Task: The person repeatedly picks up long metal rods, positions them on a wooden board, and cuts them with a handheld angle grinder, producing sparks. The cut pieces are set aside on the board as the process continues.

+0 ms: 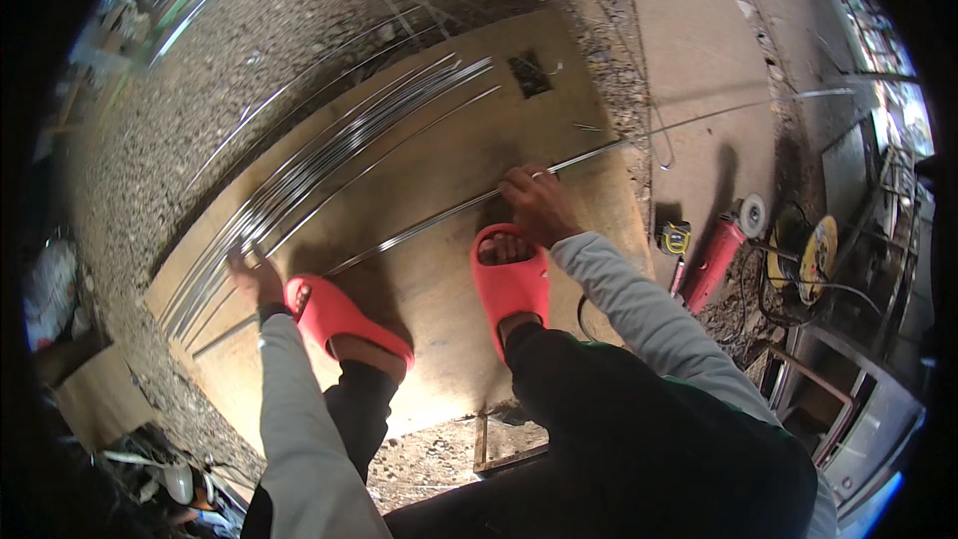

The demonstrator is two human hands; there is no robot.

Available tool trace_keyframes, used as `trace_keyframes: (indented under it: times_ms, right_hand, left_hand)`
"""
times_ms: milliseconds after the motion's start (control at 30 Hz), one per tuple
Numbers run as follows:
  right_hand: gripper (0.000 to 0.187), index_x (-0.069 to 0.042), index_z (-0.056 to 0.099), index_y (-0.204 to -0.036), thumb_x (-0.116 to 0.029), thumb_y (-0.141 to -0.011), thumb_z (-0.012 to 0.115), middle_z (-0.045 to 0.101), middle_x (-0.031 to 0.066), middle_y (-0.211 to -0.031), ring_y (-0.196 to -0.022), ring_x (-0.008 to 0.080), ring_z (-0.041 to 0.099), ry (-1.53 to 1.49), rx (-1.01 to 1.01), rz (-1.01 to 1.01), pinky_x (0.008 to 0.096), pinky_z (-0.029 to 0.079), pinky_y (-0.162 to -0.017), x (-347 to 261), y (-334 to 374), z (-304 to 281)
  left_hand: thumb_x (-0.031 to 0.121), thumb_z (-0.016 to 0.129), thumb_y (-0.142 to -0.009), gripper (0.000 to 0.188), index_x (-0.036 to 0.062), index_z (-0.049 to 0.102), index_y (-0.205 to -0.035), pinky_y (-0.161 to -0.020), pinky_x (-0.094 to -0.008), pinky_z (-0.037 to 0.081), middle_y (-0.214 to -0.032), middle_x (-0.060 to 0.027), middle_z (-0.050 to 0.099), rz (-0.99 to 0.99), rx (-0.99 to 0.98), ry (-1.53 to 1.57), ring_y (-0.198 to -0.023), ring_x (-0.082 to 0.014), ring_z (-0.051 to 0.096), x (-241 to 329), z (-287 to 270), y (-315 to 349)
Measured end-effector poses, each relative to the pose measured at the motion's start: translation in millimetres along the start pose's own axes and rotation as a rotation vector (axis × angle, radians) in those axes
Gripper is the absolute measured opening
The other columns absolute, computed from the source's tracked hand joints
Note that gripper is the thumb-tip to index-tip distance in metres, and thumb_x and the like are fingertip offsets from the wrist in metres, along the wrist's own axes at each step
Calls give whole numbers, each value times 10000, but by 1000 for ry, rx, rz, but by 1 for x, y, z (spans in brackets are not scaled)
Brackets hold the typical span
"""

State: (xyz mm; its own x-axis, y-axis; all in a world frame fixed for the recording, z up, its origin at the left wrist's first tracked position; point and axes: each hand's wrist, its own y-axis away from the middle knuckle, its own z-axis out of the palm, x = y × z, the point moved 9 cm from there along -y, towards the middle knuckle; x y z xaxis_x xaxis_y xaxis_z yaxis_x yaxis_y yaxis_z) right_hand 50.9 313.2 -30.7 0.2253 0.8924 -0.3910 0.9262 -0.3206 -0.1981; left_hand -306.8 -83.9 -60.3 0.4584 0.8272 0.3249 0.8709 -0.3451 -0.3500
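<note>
Several thin, shiny metal rods (pixel 344 148) lie in a loose bundle slantwise across a brown board (pixel 449 294). My left hand (pixel 255 277) is at the bundle's near left end, its fingers a little apart and touching the rods. Closed over some long metal rods (pixel 439 218), my right hand (pixel 539 204) is just beyond my right slipper (pixel 509 274). These long rods run past my left slipper (pixel 344 319) and out over the board's right edge. Between bundle and right hand lies a single rod (pixel 399 153).
On the right stand a yellow-black tape measure (pixel 676 237), a red angle grinder (pixel 717 258) and a yellow reel (pixel 818 250) with a cable. Metal frames (pixel 848 379) are at the lower right. The board has a square hole (pixel 529 74). Gravelly ground (pixel 140 180) surrounds it.
</note>
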Motion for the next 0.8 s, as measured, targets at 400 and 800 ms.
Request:
trace_keyframes:
  times_ms: [400,800]
  right_hand:
    - [233,-74,691,-1026,-79,-807,609,667,102,-1124,-1104,313,631,-92,41,139,423,506,-954,12,16,-5]
    - [330,-64,649,-1180,-219,-889,674,681,132,-1152,-1062,302,661,-132,-35,322,462,543,-887,54,89,-44]
  left_hand:
    - [117,767,-814,141,124,778,-954,-782,-417,528,-926,-85,657,447,-559,633,-910,-296,639,383,68,105]
    - [301,726,-826,160,178,707,-926,-866,-441,522,-995,-73,624,587,-566,545,-1009,-293,622,408,107,138]
